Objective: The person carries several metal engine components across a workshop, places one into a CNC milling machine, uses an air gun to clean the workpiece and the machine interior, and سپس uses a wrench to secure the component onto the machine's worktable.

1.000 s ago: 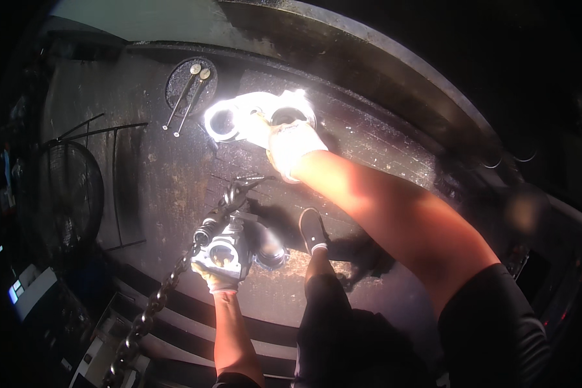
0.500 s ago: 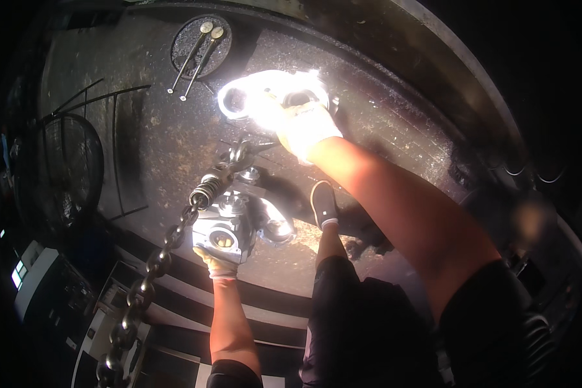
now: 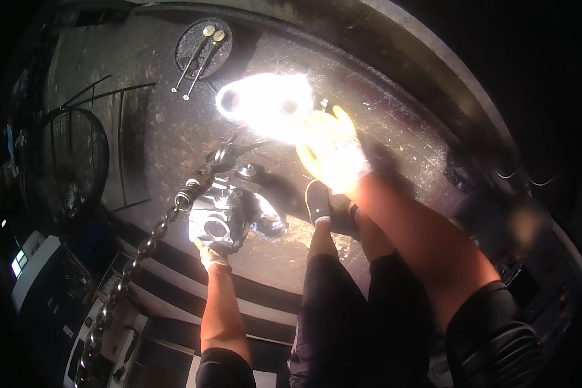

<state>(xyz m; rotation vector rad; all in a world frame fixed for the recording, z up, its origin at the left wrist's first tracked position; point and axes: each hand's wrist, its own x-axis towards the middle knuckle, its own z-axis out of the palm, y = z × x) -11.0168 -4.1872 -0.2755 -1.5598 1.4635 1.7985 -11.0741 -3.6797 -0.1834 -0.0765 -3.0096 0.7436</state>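
My left hand (image 3: 209, 253), in a pale glove, grips the lower edge of a grey metal housing (image 3: 215, 226) with a round bore. The housing hangs below a heavy chain (image 3: 136, 258) and its spring-wrapped link (image 3: 189, 193). My right hand (image 3: 332, 147), in a yellowish glove, is open with its fingers spread. It is beside a metal casting (image 3: 265, 103) with ring-shaped ends, washed out by glare. Whether the fingertips touch that casting I cannot tell. A curved metal arm (image 3: 268, 218) juts from the right of the housing.
At the far left of the floor a round dark tray (image 3: 204, 48) bears two long rods with disc heads. A black hoop on a rod frame (image 3: 64, 165) stands at left. A raised curved edge (image 3: 433, 58) runs along the far right. My shoe (image 3: 318, 200) is near the housing.
My right hand has drawn back toward me from the bright casting and its fingers have spread. The housing and my left hand have shifted slightly left, and the chain has swung left.
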